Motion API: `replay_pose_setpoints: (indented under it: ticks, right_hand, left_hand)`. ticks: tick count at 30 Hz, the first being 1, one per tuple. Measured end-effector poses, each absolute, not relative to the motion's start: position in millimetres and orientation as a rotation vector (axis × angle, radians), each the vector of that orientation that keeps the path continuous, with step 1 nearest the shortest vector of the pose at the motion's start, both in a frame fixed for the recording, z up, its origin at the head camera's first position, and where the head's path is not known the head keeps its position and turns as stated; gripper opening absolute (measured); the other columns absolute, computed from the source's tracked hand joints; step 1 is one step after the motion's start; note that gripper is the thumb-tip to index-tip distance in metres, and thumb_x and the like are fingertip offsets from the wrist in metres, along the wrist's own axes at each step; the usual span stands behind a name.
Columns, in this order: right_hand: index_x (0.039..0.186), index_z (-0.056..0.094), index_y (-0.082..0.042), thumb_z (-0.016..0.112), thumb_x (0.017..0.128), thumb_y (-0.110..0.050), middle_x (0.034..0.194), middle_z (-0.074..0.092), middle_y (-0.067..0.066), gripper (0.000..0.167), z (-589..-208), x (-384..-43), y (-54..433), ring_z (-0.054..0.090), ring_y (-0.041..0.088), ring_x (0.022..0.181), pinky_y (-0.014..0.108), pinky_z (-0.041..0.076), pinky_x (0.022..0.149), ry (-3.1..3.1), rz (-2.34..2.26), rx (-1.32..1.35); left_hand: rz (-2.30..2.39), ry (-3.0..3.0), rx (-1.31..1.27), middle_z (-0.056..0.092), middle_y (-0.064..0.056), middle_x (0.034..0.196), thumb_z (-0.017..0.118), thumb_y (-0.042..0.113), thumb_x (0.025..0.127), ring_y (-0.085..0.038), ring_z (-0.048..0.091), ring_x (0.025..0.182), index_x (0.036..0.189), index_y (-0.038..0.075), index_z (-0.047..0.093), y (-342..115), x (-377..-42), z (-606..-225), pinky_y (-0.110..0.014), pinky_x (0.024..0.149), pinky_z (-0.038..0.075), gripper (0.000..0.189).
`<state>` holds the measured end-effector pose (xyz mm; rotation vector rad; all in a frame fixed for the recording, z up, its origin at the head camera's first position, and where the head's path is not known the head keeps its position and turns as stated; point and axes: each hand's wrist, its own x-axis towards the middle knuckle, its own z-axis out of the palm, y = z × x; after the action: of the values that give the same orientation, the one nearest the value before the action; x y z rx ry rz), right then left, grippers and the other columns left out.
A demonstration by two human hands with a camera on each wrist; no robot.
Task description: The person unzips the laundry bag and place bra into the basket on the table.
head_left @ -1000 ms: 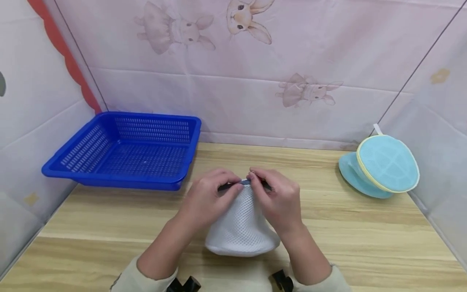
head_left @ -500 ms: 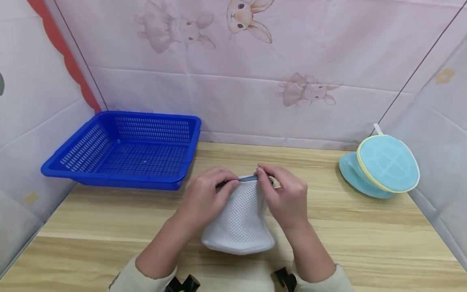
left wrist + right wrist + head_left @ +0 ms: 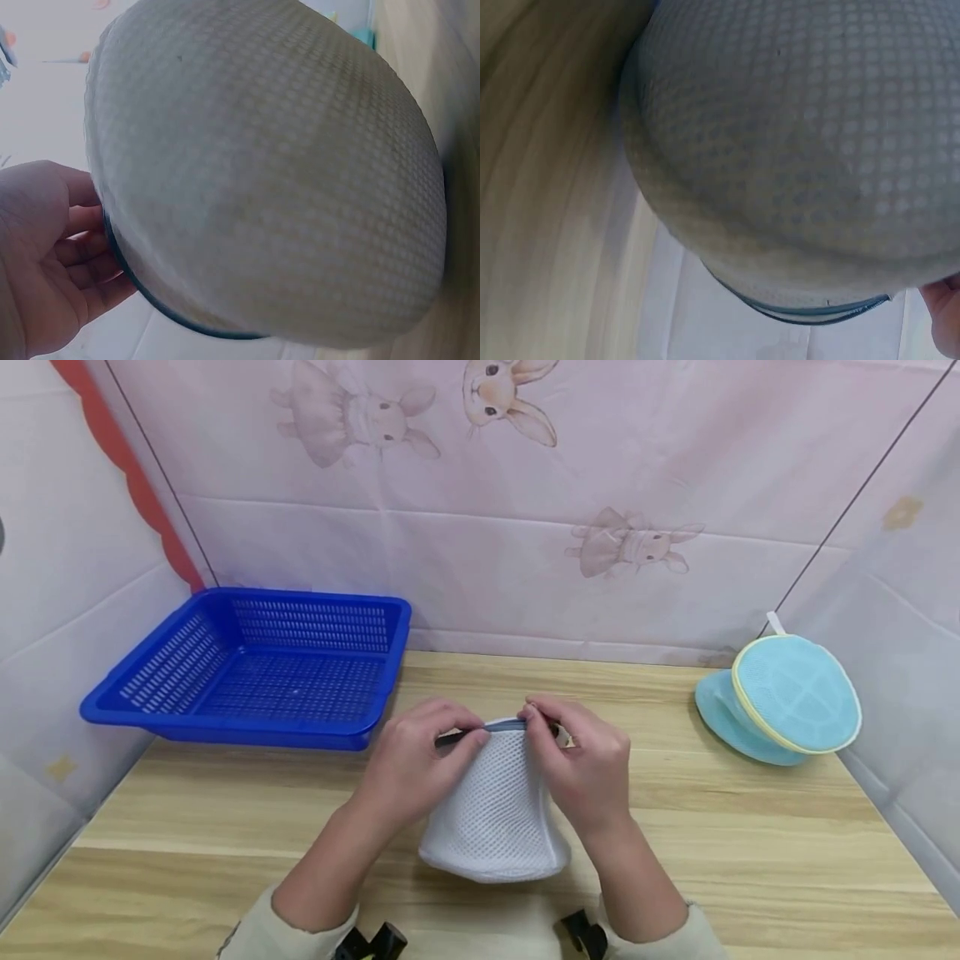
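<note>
Wooden table (image 3: 750, 843) carries, at six o'clock, a white mesh bag (image 3: 495, 810); the left hand (image 3: 420, 752) and the right hand (image 3: 585, 756) pinch its zipped top edge (image 3: 506, 725). Blue basket (image 3: 262, 733) stands at nine o'clock.

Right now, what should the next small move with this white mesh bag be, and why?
Probably ease the right hand slightly rightward along the blue-grey strip while the left hand holds firm. Both hands pinch the top edge of the white mesh bag, and the strip shows between them; any slider there is hidden.
</note>
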<state>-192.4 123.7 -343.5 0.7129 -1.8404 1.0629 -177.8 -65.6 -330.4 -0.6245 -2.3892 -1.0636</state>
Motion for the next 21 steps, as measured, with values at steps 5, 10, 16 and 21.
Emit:
replay_pose_setpoints:
  ticks: [5,10,16,21]
  right_hand:
    - [0.091,0.074,0.005,0.070,0.084,0.000,0.081,0.075,0.011,0.009,-346,-189,115,0.072,0.018,0.072,0.022,0.058,0.065,-1.852,1.032,0.786]
    - [0.089,0.074,0.005,0.071,0.083,0.000,0.081,0.074,0.011,0.009,-347,-187,111,0.072,0.019,0.071,0.024,0.059,0.065,-1.851,1.014,0.795]
    - [0.090,0.074,0.007,0.071,0.083,0.003,0.080,0.074,0.012,0.008,-345,-188,113,0.073,0.020,0.072,0.022,0.058,0.064,-1.850,1.032,0.786]
    - [0.091,0.073,0.008,0.071,0.082,0.005,0.082,0.075,0.013,0.009,-344,-189,117,0.074,0.022,0.074,0.020,0.058,0.067,-1.845,1.084,0.756]
  left_hand:
    - [-1.105,-2.362,-0.700,0.072,0.001,0.094,0.075,0.016,0.087,-0.010,0.068,0.092,0.091,0.010,0.075,-60,-173,-332,-0.027,0.081,0.058,0.007]
    - [-1.117,-2.322,-0.732,0.072,0.000,0.092,0.074,0.012,0.088,-0.010,0.068,0.089,0.090,0.008,0.075,-56,-171,-332,-0.024,0.078,0.057,0.005]
    - [-1.092,-2.353,-0.683,0.072,0.002,0.091,0.073,0.014,0.089,-0.008,0.068,0.088,0.091,0.009,0.076,-59,-172,-332,-0.024,0.077,0.057,0.005]
    - [-1.078,-2.366,-0.640,0.073,0.002,0.091,0.073,0.012,0.089,-0.009,0.068,0.089,0.091,0.010,0.076,-63,-174,-330,-0.025,0.079,0.057,0.004]
